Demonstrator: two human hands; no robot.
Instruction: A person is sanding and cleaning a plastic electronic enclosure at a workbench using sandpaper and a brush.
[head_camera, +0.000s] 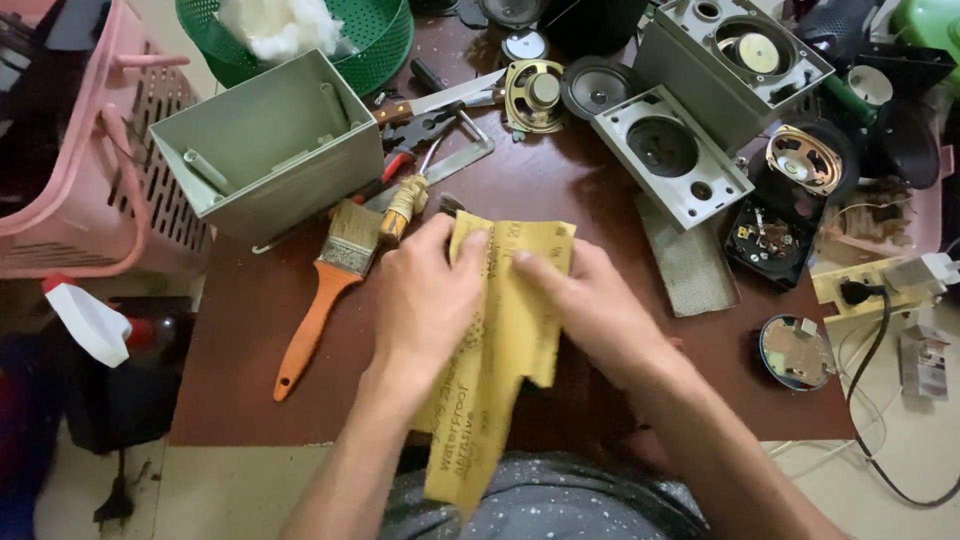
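- Sandpaper sheet (505, 340), yellow backing up, lies over the near edge of the brown table (250, 370); lower strip hangs off toward the lap.
- Left hand (425, 300): fingers curled over the sheet's left upper part, thumb on top near the corner, pinching it. Grip closed on the paper.
- Right hand (590, 305): fingers bent, tips pressed on the sheet's upper middle, closed on the paper opposite the left. Judged: the two hands steady the sheet along one line, as for folding or tearing.
- Sheet's lower edge is ragged and stepped.
- Paintbrush (325, 290) with orange handle lies just left of the left hand, bristles by the grey open box (270, 140).
- Grey sanding strip (690, 260) sits just right of the right hand, not touching.
- Speaker front panel (670, 160) and loose speaker cone (535, 95) crowd the far side; open table room only at near left and near right.
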